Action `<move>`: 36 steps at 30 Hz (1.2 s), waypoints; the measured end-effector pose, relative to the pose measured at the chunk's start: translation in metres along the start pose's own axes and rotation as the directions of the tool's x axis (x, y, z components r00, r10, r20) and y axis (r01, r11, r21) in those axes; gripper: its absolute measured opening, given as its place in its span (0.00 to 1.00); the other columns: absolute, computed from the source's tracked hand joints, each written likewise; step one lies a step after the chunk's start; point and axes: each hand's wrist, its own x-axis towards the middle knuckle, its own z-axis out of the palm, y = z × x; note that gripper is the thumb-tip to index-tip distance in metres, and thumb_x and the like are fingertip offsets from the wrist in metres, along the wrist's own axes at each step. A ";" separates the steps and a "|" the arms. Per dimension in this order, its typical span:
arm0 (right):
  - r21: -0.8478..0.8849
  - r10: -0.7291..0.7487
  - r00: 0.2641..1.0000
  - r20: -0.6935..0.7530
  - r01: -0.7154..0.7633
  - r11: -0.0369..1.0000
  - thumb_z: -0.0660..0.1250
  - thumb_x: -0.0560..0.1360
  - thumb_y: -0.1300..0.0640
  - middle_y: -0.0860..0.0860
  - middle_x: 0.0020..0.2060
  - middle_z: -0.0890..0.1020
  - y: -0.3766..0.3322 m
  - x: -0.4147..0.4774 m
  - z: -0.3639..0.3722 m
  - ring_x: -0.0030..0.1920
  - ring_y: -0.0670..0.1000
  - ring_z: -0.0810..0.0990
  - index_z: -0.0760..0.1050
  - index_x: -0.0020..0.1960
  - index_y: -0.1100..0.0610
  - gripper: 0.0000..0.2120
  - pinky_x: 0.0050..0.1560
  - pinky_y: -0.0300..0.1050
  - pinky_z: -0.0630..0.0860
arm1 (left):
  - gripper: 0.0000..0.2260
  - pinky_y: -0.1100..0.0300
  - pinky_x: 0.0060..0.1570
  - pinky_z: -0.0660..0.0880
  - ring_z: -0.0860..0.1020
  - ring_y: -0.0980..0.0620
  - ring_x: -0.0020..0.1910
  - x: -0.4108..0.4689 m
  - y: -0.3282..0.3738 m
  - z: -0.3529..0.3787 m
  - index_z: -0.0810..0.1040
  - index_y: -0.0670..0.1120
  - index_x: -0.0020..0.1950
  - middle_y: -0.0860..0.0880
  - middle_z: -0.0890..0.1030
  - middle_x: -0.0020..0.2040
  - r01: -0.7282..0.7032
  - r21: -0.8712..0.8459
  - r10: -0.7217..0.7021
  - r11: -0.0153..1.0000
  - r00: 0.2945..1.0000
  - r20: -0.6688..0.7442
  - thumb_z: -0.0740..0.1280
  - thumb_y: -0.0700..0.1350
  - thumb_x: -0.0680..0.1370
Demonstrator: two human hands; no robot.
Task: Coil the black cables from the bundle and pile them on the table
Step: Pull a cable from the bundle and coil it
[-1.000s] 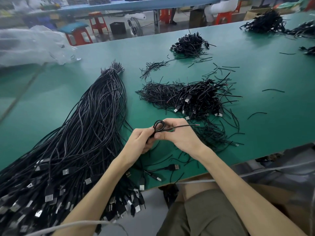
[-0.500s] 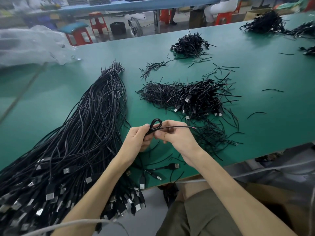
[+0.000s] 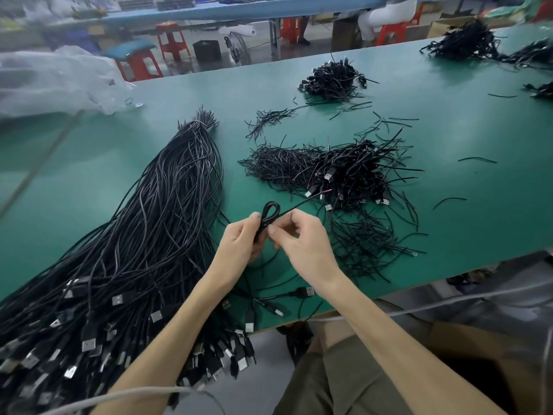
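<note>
Just below the middle of the frame, both hands meet over the green tabletop [image 3: 449, 223]. The left hand [image 3: 239, 244] has its grip closed round the folded strands of a black cable [image 3: 270, 208], thumb pressed against them. The right hand [image 3: 303, 245] pinches the same cable between thumb and forefinger, touching the left hand's fingers. A small loop of the cable stands above the fingertips, and its free end runs up and right toward the pile of coiled cables [image 3: 344, 175] at the centre. The long bundle [image 3: 155, 235] fans from the upper centre down to the lower left, with its USB plugs hanging over the tabletop's near edge. A smaller heap of cables [image 3: 332, 77] lies above the pile, and a clear plastic bag [image 3: 59, 79] is at the upper left.
</note>
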 end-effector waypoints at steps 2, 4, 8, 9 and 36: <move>-0.009 0.012 0.998 -0.062 -0.013 1.000 0.72 0.78 0.60 0.47 0.35 0.83 0.002 0.000 0.000 0.38 0.47 0.82 0.81 0.43 0.56 0.04 0.43 0.38 0.78 | 0.24 0.62 0.25 0.59 0.61 0.55 0.24 0.000 0.001 0.004 0.72 0.52 0.31 0.54 0.66 0.26 -0.020 0.098 0.021 0.995 1.000 -0.009 0.55 0.50 0.88; -0.071 -0.001 0.994 -0.106 -0.006 0.997 0.72 0.78 0.59 0.47 0.37 0.83 0.004 0.003 -0.005 0.38 0.44 0.80 0.81 0.44 0.57 0.04 0.43 0.35 0.75 | 0.18 0.58 0.28 0.68 0.68 0.52 0.25 -0.002 0.004 0.003 0.74 0.46 0.42 0.51 0.74 0.28 -0.035 0.216 0.040 0.976 0.999 -0.017 0.55 0.50 0.88; -0.189 -0.062 0.990 -0.131 0.037 0.981 0.72 0.78 0.59 0.47 0.36 0.81 0.003 0.007 -0.023 0.36 0.43 0.76 0.79 0.43 0.57 0.06 0.39 0.33 0.70 | 0.10 0.51 0.39 0.78 0.84 0.45 0.35 -0.009 0.021 -0.012 0.75 0.45 0.63 0.48 0.86 0.45 -0.082 0.259 0.035 0.962 0.983 0.182 0.56 0.39 0.87; -0.197 -0.067 0.990 -0.125 0.041 0.980 0.72 0.78 0.60 0.48 0.35 0.81 0.002 0.008 -0.027 0.35 0.43 0.76 0.79 0.42 0.56 0.06 0.38 0.33 0.70 | 0.11 0.52 0.40 0.79 0.85 0.45 0.37 -0.011 0.027 -0.017 0.76 0.44 0.64 0.47 0.86 0.47 -0.139 0.260 0.075 0.956 0.967 0.242 0.56 0.36 0.87; -0.703 -0.687 0.715 0.132 0.556 0.443 0.68 0.77 0.71 0.56 0.40 0.77 -0.027 -0.014 -0.025 0.41 0.58 0.76 0.75 0.43 0.63 0.07 0.45 0.53 0.76 | 0.09 0.61 0.31 0.74 0.79 0.53 0.29 -0.015 0.074 -0.001 0.75 0.51 0.59 0.51 0.85 0.37 -0.139 0.401 0.156 0.906 0.988 -0.009 0.60 0.53 0.86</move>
